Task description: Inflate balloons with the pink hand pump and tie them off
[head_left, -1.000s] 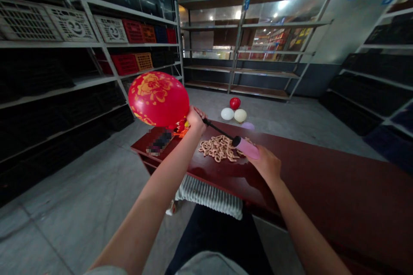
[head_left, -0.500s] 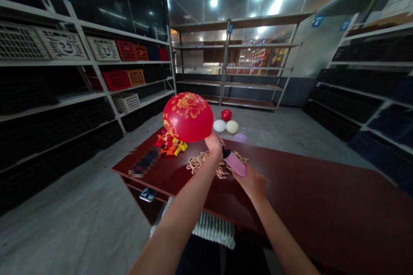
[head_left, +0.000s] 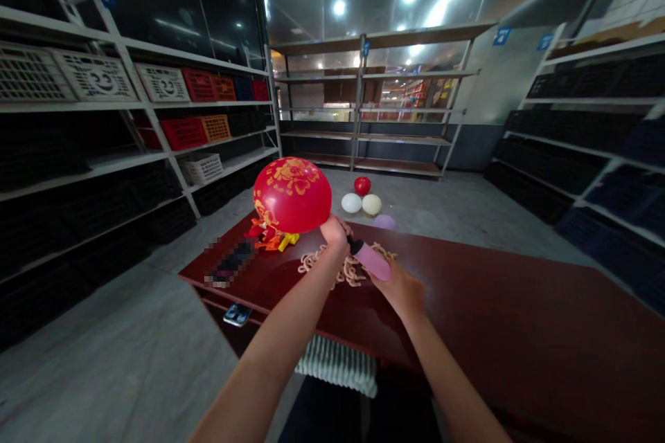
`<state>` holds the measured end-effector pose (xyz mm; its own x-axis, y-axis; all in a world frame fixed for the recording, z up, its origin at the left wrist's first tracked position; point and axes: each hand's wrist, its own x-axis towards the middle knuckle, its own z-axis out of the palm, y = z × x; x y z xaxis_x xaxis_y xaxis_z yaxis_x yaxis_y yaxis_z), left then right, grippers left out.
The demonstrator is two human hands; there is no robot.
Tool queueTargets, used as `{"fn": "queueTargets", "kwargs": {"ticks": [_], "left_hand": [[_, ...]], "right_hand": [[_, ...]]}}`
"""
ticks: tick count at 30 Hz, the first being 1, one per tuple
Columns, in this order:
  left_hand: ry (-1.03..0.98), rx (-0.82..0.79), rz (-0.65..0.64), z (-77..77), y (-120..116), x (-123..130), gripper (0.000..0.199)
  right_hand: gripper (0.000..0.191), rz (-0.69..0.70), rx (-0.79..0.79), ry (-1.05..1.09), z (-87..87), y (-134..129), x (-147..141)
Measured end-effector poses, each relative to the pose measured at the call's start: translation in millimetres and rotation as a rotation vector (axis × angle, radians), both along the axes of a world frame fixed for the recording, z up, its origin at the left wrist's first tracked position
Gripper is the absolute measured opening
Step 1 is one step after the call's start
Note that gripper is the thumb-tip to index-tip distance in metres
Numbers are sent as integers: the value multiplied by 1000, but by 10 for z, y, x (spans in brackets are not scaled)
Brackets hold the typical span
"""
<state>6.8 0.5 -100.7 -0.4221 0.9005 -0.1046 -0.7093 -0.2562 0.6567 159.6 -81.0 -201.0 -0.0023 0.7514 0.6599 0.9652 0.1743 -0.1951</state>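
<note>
Left hand [head_left: 337, 230] is pinching the neck of the red balloon [head_left: 292, 195] above the bench [head_left: 483, 297]; right hand [head_left: 404, 285] is gripping the pink pump [head_left: 374, 262]. Left forearm [head_left: 291, 318] is partly hiding tan curled pieces [head_left: 354, 277]. White balloon [head_left: 351, 203] is resting on the floor [head_left: 441, 214] beyond; metal shelving [head_left: 358, 100] is standing behind. Red balloon is looking rounded, gold-patterned.

Shelving [head_left: 409, 141] lines 3 sides around a grey floor [head_left: 457, 211].
</note>
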Motion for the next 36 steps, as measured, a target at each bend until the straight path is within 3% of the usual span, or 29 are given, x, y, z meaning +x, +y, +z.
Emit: {"fn": "queueTargets", "kwargs": {"ticks": [9, 15, 18, 22, 27, 31, 36], "left_hand": [[-59, -24, 63, 154, -27, -635, 32], [-39, -27, 99, 384, -56, -1106, 33], [12, 45, 110, 528, -84, -1199, 35], [79, 132, 137, 633, -131, -1087, 40], [96, 170, 122, 603, -112, -808, 44], [96, 160, 67, 464, -72, -509, 45], [62, 157, -23, 126, -98, -38, 47]], "right_hand": [[49, 50, -49, -45, 112, -84, -36], [51, 69, -76, -34, 124, -82, -59], [50, 114, -84, 0, 122, -59, -66], [47, 133, -82, 47, 104, -25, -41], [50, 109, -106, 73, 92, -1, 22], [52, 87, -116, 93, 74, 22, 29], [52, 54, -114, 114, 40, 58, 25]]}}
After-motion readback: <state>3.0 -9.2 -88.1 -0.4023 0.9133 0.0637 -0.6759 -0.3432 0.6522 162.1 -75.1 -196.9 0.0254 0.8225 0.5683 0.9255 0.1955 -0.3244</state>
